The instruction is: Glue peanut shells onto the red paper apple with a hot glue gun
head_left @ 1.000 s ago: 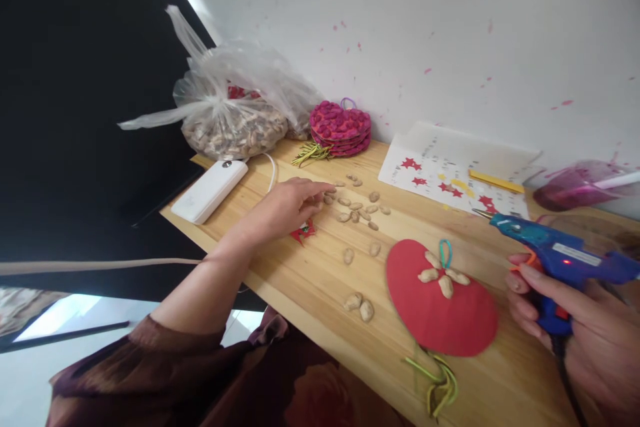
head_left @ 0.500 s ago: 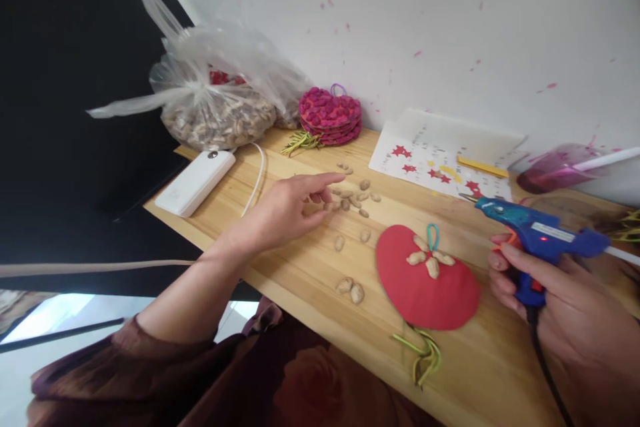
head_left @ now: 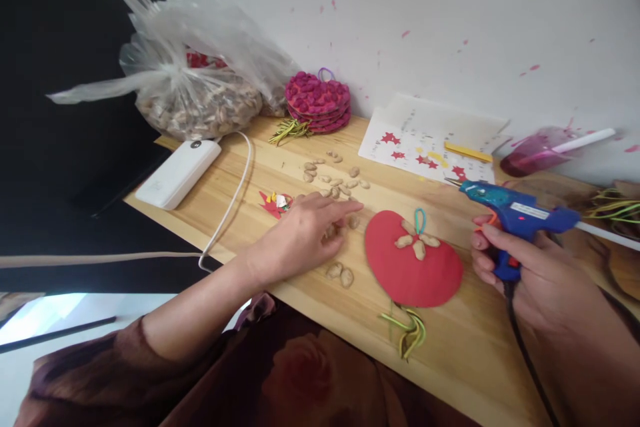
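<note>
My left hand (head_left: 305,240) rests on the wooden table (head_left: 310,320), forefinger stretched out and the other fingers curled over a loose peanut shell (head_left: 330,232). Two more shells (head_left: 340,273) lie just below it, and a scatter of peanut shells (head_left: 333,177) lies beyond. To the right is a red paper heart (head_left: 415,273) with three shells (head_left: 417,243) and a teal loop (head_left: 419,219) stuck at its top. My right hand (head_left: 530,273) grips a blue glue gun (head_left: 510,213), its nozzle pointing left above the heart's upper right.
A plastic bag of peanuts (head_left: 195,93), a white power bank (head_left: 177,172) with its cable (head_left: 230,203), a stack of pink hearts (head_left: 317,100), a sheet with red stars (head_left: 430,147) and a pink container (head_left: 537,150) stand along the wall. Yellow-green strings (head_left: 407,333) lie below the heart.
My left hand drew back from the far scatter of shells toward the ones near the heart. The glue gun stays in my right hand, slightly lower and nearer the heart.
</note>
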A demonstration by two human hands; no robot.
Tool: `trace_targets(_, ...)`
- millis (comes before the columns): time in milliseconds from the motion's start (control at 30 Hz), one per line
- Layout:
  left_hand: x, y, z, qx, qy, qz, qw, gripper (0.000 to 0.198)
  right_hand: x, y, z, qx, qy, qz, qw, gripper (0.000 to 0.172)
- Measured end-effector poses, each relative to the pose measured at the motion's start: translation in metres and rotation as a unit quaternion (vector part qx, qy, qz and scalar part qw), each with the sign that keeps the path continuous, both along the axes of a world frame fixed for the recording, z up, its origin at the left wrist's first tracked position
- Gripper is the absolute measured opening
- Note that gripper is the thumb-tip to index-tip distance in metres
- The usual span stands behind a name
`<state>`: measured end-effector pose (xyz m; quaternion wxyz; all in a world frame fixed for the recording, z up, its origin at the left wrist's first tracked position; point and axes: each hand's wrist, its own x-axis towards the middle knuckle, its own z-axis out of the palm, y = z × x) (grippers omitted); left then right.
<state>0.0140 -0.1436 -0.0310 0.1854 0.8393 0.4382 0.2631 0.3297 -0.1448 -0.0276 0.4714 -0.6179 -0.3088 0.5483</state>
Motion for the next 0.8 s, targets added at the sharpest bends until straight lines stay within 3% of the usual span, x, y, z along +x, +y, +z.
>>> trace_targets(167, -0.016, 0.0, 0.003, 0.003, -0.015, 0.008, 1.0, 0.044, 0.001, -0.001, 0.0, 0.008, 0.0, 0.007, 1.0, 0.035)
trace_targets(400, -0.042, 0.004, 0.005, -0.009, -0.015, 0.1, 0.995, 0.025, -0.001, -0.003, 0.002, 0.011, 0.004, 0.002, 1.0, 0.038)
trace_targets(800, -0.021, -0.004, -0.011, 0.039, -0.022, -0.032, 0.998, 0.024, -0.001, -0.003, 0.0, 0.01, 0.013, -0.002, 1.0, 0.038)
